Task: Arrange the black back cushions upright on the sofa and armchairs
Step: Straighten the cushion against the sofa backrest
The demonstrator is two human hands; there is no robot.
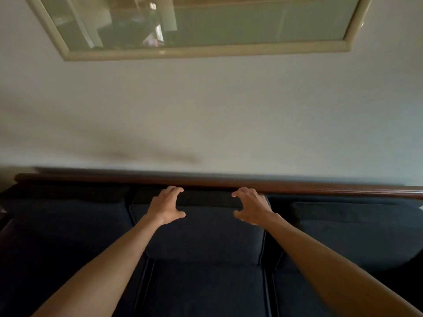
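Both hands are spread at the top edge of the middle back cushion (196, 232): left hand (166, 205) and right hand (251, 205), fingers curved, thumbs forward. Actual contact cannot be confirmed. Cushion stands upright against the sofa's wooden rail (229, 183), between two neighbouring cushions.

Three black back cushions stand upright in a row across the lower half of the frame, tops just below the sofa (206, 181)'s brown wooden back rail. The middle cushion (201, 234) sits at frame centre w/ piped edges, leaning vs. the sofa back, seat cushion below it. The left cushion (68, 225) at lower left touches its side, and the right cushion (357, 229) at lower right slouches a bit, its lower corner rounded.
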